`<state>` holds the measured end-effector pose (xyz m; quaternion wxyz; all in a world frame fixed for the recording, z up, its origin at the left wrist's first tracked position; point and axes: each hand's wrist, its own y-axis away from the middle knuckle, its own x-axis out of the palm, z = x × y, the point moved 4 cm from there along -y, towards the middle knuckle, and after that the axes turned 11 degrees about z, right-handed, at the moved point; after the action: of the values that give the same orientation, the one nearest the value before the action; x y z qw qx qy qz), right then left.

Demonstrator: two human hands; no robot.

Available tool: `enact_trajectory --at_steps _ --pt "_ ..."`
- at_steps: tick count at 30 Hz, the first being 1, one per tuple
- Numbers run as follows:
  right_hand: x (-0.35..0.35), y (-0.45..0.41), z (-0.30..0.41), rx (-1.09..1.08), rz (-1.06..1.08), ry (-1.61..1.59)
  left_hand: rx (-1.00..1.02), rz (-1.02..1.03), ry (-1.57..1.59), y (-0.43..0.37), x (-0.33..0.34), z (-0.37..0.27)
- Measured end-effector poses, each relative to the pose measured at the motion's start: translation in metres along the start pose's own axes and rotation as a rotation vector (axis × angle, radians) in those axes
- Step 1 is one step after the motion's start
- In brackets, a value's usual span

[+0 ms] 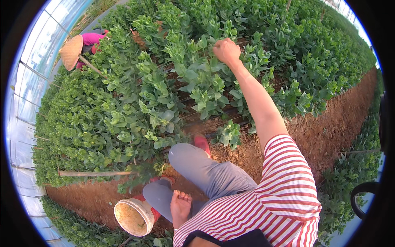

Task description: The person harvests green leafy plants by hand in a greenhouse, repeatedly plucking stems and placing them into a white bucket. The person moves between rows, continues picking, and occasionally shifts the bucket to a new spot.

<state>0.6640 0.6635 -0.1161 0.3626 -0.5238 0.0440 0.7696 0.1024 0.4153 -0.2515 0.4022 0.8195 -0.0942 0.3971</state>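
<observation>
Leafy green plants (202,89) grow in dense rows through a thin string netting before me. My right hand (226,51) reaches far out over them, its fingers curled at a plant top; whether they pinch a leaf or stem is hidden. Close to my body, above my grey trousers (200,173), my left hand (181,205) is turned palm up with its fingers bent, and I see nothing in it. A whitish plastic bucket (131,217) with some small green bits inside stands left of that hand, beside my leg.
A co-worker in a conical straw hat (71,52) bends among the plants at the upper left. A wooden stake (95,173) lies across the bed's edge. Bare soil paths (336,123) run along the bed. Plastic greenhouse sheeting (27,102) on a frame closes off the left side.
</observation>
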Motion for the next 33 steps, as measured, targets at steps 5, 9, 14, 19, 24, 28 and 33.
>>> enact_trajectory --at_steps 5,9,14,19,24,28,33 --pt "-0.004 -0.003 0.005 0.016 0.147 -0.014 -0.029 -0.051 0.019 0.004 -0.005 0.007" --pt "-0.001 -0.006 0.001 0.174 0.246 -0.336 -0.038 -0.059 -0.006 0.003 -0.003 0.007" --pt "0.004 -0.003 -0.004 0.180 0.235 -0.522 -0.033 -0.040 -0.038 -0.001 -0.002 0.007" --pt "-0.008 0.027 0.007 0.127 0.049 -0.812 -0.053 -0.091 -0.017 -0.003 -0.012 0.009" --pt "-0.005 0.103 0.051 0.030 0.272 -1.076 -0.048 -0.091 -0.015 -0.005 -0.014 0.012" --pt "0.012 0.186 0.098 -0.073 0.462 -1.100 0.043 -0.113 0.062 0.006 -0.017 0.010" --pt "0.042 0.298 0.168 -0.111 0.950 -1.097 0.335 -0.071 0.064 0.047 -0.033 0.002"
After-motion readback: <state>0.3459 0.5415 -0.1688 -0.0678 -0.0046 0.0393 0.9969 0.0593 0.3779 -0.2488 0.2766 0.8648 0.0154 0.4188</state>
